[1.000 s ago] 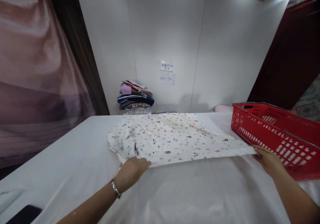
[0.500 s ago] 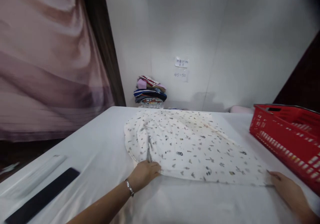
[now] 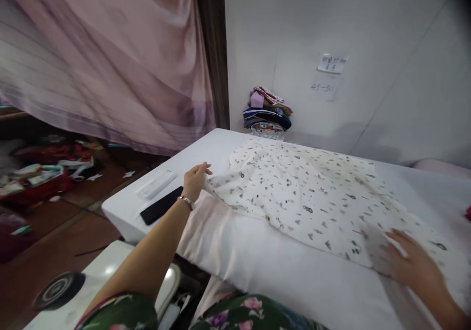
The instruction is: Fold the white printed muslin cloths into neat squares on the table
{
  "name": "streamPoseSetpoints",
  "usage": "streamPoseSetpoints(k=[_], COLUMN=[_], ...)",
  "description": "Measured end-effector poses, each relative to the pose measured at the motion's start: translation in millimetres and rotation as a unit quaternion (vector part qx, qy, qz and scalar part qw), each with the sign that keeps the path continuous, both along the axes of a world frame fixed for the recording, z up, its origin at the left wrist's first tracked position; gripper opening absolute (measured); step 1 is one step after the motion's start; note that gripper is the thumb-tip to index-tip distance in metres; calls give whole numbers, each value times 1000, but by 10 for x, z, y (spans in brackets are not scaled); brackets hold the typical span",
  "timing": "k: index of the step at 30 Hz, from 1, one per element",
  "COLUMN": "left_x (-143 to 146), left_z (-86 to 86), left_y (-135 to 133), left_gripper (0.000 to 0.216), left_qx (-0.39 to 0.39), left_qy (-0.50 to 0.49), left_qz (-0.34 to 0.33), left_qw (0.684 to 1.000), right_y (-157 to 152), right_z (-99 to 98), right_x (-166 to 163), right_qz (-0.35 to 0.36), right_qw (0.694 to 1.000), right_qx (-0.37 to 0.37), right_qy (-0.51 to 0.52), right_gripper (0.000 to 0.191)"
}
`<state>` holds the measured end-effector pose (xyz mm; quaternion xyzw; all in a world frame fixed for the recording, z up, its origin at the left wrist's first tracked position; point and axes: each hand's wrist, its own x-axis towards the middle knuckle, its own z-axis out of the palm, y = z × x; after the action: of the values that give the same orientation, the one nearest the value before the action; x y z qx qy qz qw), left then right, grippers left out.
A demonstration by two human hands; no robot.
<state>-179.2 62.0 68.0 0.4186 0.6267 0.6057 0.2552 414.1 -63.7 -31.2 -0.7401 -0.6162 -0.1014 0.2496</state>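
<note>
Head view: finding the printed cloth (image 3: 290,192) lying lightly wrinkled across the white counter (image 3: 200,153). Holding the left corner of the printed cloth in the left grip (image 3: 194,182), pinching the fabric between bent fingers; wearing a bracelet (image 3: 186,201) at that wrist. Placing the right grip (image 3: 412,264) over the near edge of the printed cloth, towards its right end; appearing blurred, and being unable to tell whether any fabric is being held. Noting a black flat object (image 3: 161,206) and a slim white item (image 3: 156,185) lying left of the printed cloth, and a stack of folded fabrics (image 3: 268,112) sitting beyond its far edge.
</note>
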Motion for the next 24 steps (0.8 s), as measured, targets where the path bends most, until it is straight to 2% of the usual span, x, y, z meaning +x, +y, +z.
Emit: streamPoseSetpoints(k=[2,5,7,9,11,15,19,21,24], left_x=[-129,-260,-331,-398,-458,-552,-624,-642,-629], left_z=[20,-4,-48,-101,-147,-184,-254,-345,-492], left_y=[44,33,-5,-46,-84,-170,-316,-407,-526], left_gripper=[46,50,52,54,54,52,47,43,43], left_qx=[18,27,30,31,26,9,-18,-53,-107], left_qy=[-52,-93,-109,-123,-127,-106,-5,89,233], left_qz=[12,18,21,22,22,11,-9,-56,-171], left_qw=[998,995,993,992,991,994,1000,993,951], right_y=[141,226,266,332,416,516,444,402,401], right_z=[72,242,330,359,336,267,278,316,401], right_x=[-691,-1701,-2209,-2537,-2710,-2810,-2849,-2882,-2949], right_qz=[150,355,451,491,493,482,504,507,503], right_qw=[987,931,889,867,864,868,855,852,846], right_qx=[-38,-79,-80,-82,-91,-99,-113,-130,-178], right_qy=[40,29,5,-21,-43,-66,-45,-27,-14], right_gripper=[40,34,35,37,34,34,33,32,28])
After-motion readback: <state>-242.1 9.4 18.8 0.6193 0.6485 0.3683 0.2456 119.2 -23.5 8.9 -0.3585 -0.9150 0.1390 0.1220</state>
